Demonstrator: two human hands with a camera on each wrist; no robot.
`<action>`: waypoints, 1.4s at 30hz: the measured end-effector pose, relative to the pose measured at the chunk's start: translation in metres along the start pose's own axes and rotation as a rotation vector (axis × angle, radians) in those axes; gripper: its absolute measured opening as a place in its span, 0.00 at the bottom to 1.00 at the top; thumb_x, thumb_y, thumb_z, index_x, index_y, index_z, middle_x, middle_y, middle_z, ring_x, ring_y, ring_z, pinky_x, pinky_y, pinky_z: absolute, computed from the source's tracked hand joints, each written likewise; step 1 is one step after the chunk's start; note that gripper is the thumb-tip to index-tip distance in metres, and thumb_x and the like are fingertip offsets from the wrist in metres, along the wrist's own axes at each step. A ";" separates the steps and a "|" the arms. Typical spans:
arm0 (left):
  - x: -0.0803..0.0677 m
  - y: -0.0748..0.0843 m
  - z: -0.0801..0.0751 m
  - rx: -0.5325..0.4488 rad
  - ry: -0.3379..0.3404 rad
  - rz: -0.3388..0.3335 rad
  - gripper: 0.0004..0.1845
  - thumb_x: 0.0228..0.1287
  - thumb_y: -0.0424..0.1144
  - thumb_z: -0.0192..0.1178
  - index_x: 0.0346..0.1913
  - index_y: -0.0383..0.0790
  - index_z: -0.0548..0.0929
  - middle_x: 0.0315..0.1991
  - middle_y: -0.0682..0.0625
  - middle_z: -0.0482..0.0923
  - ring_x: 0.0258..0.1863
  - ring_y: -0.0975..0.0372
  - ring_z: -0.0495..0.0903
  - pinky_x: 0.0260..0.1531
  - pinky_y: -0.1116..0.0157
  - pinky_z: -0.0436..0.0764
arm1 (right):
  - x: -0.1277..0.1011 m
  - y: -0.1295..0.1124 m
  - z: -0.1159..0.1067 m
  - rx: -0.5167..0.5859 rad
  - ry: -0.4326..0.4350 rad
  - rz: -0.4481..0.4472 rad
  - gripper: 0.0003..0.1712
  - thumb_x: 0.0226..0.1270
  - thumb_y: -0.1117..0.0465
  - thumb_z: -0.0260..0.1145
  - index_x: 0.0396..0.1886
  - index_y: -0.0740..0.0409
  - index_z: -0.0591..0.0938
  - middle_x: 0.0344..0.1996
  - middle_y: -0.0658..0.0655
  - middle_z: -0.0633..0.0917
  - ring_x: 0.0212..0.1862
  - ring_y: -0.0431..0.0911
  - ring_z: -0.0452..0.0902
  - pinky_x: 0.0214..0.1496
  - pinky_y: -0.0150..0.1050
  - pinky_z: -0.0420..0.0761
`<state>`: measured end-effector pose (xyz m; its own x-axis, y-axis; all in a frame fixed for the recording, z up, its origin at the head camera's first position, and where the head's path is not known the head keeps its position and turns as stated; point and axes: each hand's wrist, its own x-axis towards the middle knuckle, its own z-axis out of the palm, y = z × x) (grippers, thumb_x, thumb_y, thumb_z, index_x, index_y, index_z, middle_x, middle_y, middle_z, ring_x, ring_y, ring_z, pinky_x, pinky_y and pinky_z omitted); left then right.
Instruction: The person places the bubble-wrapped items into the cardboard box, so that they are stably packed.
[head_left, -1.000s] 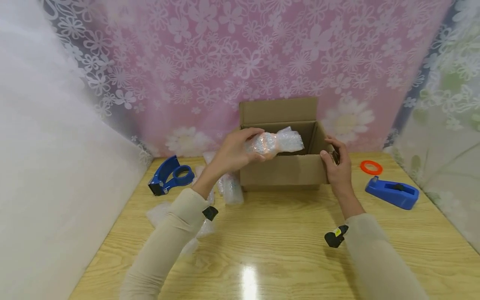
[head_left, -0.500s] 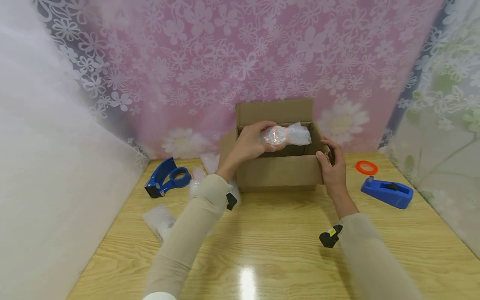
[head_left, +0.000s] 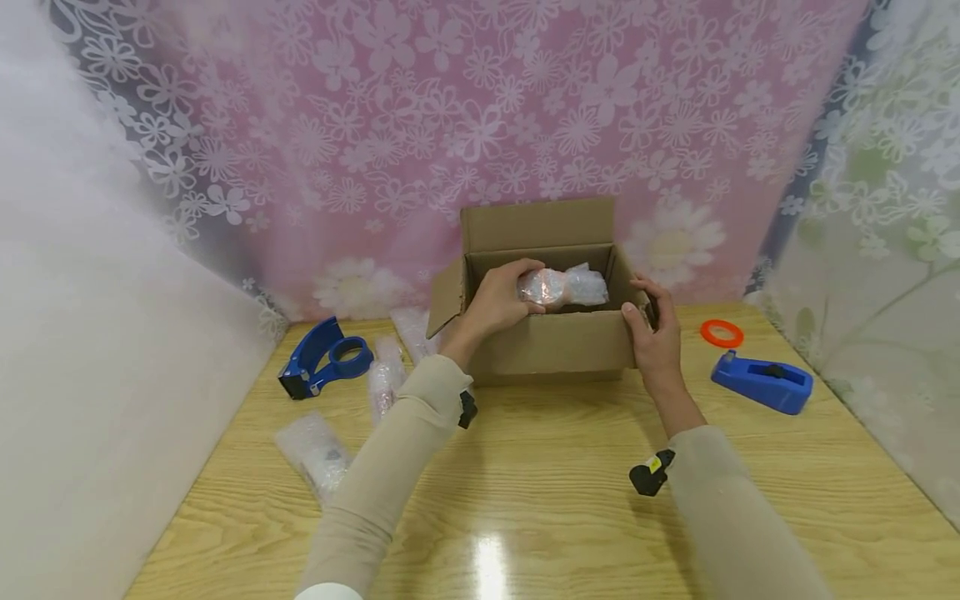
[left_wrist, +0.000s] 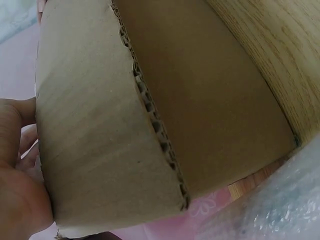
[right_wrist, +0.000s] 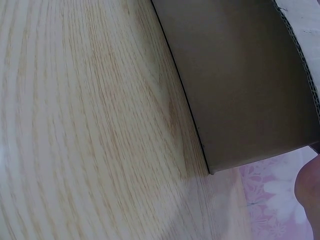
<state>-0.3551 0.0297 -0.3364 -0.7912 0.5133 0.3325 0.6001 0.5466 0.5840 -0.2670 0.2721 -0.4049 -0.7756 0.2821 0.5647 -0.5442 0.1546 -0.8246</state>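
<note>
In the head view my left hand (head_left: 497, 304) grips one end of a bubble-wrapped item (head_left: 581, 287) with an orange tint. It lies level in the mouth of an open cardboard box (head_left: 551, 343). What is inside the wrap cannot be made out. My right hand (head_left: 657, 337) holds the box's front right corner, thumb in front and fingers over the side. From the left wrist, the front flap (left_wrist: 95, 130) fills the middle, with part of my left hand (left_wrist: 20, 200) behind it. Only a bit of my right hand (right_wrist: 307, 187) shows in the right wrist view.
Several bubble-wrapped packets, one of them nearest the front (head_left: 313, 450), lie left of the box. A blue tape cutter (head_left: 326, 358) stands farther left. On the right are an orange tape roll (head_left: 722, 333) and a blue tape dispenser (head_left: 761, 382). A flowered curtain (head_left: 480, 108) hangs behind.
My left hand has moved right, then down, bringing the wrapped item from above the front rim into the box's mouth. My right hand keeps its hold on the corner.
</note>
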 end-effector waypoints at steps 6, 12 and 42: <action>-0.001 -0.002 0.001 0.009 -0.014 -0.010 0.36 0.59 0.39 0.78 0.70 0.43 0.78 0.67 0.48 0.79 0.67 0.54 0.77 0.68 0.60 0.74 | 0.000 0.000 0.001 -0.005 0.005 0.001 0.24 0.78 0.67 0.61 0.70 0.67 0.73 0.77 0.61 0.68 0.80 0.48 0.58 0.80 0.46 0.58; 0.000 -0.004 0.000 0.032 -0.071 -0.043 0.34 0.61 0.42 0.77 0.70 0.44 0.78 0.66 0.46 0.80 0.66 0.53 0.77 0.67 0.59 0.76 | 0.000 0.001 0.001 0.000 0.009 -0.007 0.25 0.77 0.67 0.62 0.69 0.68 0.73 0.76 0.57 0.70 0.80 0.49 0.59 0.80 0.47 0.57; 0.001 -0.009 -0.007 -0.076 -0.150 -0.114 0.29 0.64 0.36 0.75 0.67 0.43 0.81 0.64 0.46 0.80 0.69 0.51 0.73 0.72 0.54 0.70 | -0.001 0.003 0.002 0.025 0.014 -0.014 0.24 0.77 0.67 0.61 0.69 0.67 0.73 0.76 0.60 0.70 0.79 0.47 0.60 0.78 0.43 0.59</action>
<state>-0.3617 0.0207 -0.3358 -0.8234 0.5472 0.1500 0.4924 0.5579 0.6680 -0.2685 0.2701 -0.4078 -0.7634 0.2932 0.5756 -0.5628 0.1354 -0.8154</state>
